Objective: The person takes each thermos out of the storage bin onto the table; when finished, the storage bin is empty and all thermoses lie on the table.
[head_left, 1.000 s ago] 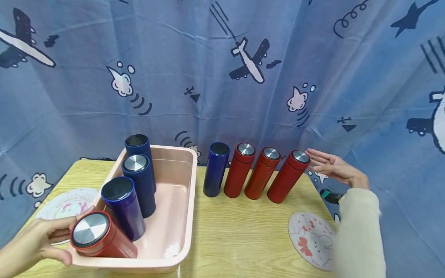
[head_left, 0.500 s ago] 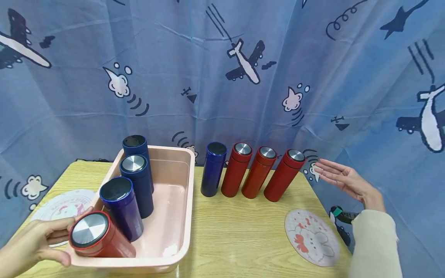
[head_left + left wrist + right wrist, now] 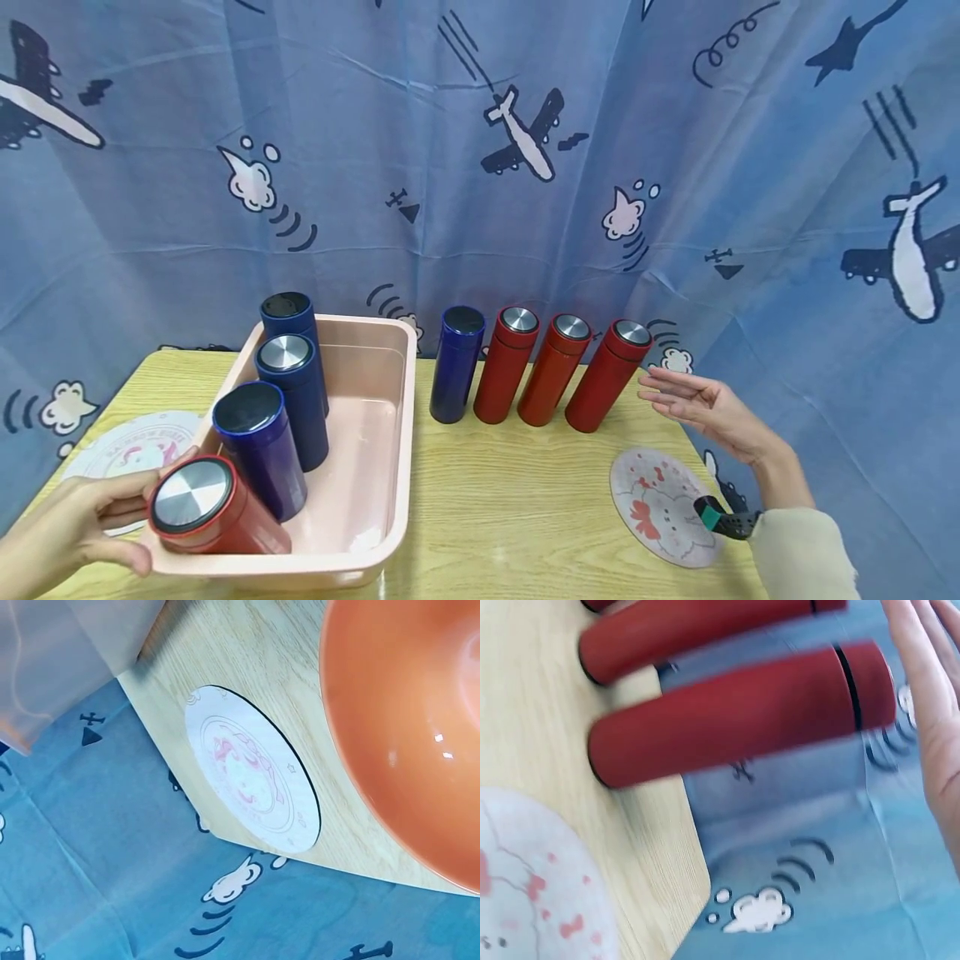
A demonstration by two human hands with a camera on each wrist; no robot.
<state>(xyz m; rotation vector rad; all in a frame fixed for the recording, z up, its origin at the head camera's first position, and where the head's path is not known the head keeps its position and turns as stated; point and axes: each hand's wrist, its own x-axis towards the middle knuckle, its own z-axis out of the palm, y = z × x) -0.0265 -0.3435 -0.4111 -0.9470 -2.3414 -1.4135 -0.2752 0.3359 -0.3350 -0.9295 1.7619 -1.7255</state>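
Note:
My left hand point(image 3: 82, 521) holds a red thermos bottle point(image 3: 247, 521) near its silver-topped lid. This bottle stands in the front left corner of a pink tub point(image 3: 363, 467). Behind it in the tub, a row along the left side has a purple-blue thermos point(image 3: 273, 462) and two dark blue ones. Right of the tub, a blue thermos point(image 3: 453, 371) and three red ones stand in a row on the table. Near the rightmost red thermos point(image 3: 603, 383), but apart from it, my right hand point(image 3: 708, 408) hangs with straight fingers. The right wrist view shows the same gap beside that red thermos point(image 3: 742, 716).
A round rabbit-patterned mat point(image 3: 652, 508) lies at the table's right edge. Another round mat point(image 3: 135, 450) lies left of the tub. In the left wrist view an orange bowl-like object point(image 3: 405, 712) fills the right side. A blue curtain point(image 3: 420, 167) hangs behind.
My right hand has come away from the rightmost red thermos and sunk lower, its fingers still straight. My left hand stays on its bottle. The whole head view has shifted slightly.

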